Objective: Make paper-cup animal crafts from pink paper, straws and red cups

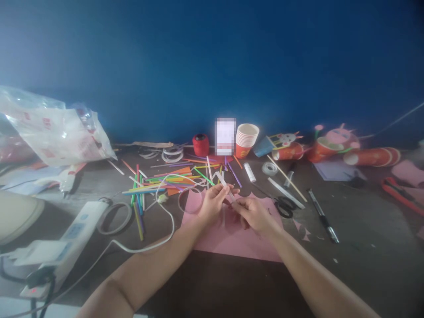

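Note:
Over a pink sheet of paper (238,243), both hands meet on a pale narrow strip (221,179), which slants up to the left. My left hand (214,204) pinches it near the middle, with the upper end sticking out past the fingers. Fingers of my right hand (253,214) are closed on its lower end. Whether the strip is a straw or folded tape, I cannot tell. Black-handled scissors (285,206) lie at the sheet's right edge. Coloured sticks (159,181) lie in a loose pile beyond my left hand.
Paper cups (247,139), a glue stick (249,172) and a tape roll (270,168) stand or lie behind. Left are a glue gun (64,179), a power strip (74,232) and a looping white cable (172,221). A pen-like tool (323,216) and red cup figures (323,150) are right.

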A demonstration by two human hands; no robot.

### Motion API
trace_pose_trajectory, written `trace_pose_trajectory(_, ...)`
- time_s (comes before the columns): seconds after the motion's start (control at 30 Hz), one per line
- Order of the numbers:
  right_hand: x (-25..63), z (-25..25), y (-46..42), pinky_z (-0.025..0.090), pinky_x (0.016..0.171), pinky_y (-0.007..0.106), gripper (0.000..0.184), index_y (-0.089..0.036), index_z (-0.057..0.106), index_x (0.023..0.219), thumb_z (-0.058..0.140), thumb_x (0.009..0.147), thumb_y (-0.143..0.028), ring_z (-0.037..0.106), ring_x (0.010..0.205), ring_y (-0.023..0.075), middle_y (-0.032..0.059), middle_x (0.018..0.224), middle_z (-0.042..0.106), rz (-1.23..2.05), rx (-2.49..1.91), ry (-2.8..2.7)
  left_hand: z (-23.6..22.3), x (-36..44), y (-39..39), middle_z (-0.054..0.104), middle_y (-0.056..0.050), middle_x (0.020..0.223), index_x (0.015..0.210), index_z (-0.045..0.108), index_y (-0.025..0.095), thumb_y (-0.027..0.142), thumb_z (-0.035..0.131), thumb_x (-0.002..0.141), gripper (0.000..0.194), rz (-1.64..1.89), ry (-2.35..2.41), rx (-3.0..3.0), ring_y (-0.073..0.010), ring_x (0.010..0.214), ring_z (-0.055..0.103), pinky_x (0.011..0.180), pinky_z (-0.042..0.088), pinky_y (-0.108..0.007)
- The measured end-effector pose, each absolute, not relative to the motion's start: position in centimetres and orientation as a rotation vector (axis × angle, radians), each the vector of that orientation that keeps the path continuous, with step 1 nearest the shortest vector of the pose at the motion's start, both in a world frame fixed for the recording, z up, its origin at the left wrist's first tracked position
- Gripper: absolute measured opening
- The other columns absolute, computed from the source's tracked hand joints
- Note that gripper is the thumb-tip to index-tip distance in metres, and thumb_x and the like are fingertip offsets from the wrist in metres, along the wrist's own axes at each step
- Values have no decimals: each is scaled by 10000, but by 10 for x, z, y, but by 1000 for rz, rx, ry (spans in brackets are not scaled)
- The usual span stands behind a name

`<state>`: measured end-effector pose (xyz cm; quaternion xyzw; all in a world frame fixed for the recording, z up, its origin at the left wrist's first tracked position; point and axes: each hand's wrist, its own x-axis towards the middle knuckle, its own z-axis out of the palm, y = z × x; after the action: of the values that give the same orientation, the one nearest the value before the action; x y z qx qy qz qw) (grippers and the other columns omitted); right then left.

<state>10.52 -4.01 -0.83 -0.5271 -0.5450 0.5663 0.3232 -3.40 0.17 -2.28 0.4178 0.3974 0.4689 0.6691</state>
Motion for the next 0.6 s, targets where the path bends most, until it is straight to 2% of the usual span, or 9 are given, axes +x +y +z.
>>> trace_pose_trajectory(0.13,106,-14,-40,300,308,167,405,-156,557,645,518,815,-521,456,304,59,-2,553,629,1573,-1333,-1361,-23,-34,2,704,-115,885,947,633,121,432,604,782,353,1041,867,884,-191,782,662,574,483,-220)
trace_pose_trajectory(0.27,107,-16,-41,288,297,162,411,-149,566,650,518,816,-522,460,303,57,11,572,649,1612,-1323,-1356,-25,-34,4,704,-113,908,1017,616,133,446,567,804,382,1087,826,773,-198,776,669,607,495,-247)
trace_pose_trajectory(0.47,112,-11,-43,329,339,166,437,-156,549,588,488,837,-511,457,332,52,6,567,631,1594,-1371,-1493,-25,-34,0,707,-88,795,856,601,136,419,604,785,293,1144,764,751,-185,706,671,628,494,-260)
trace_pose_trajectory(0.6,125,-10,-40,346,385,184,341,-160,615,764,601,761,-500,457,390,65,1,617,638,1730,-1218,-1547,-22,-35,-5,699,-65,762,851,569,147,409,591,798,269,1137,675,688,-176,640,665,588,497,-265)
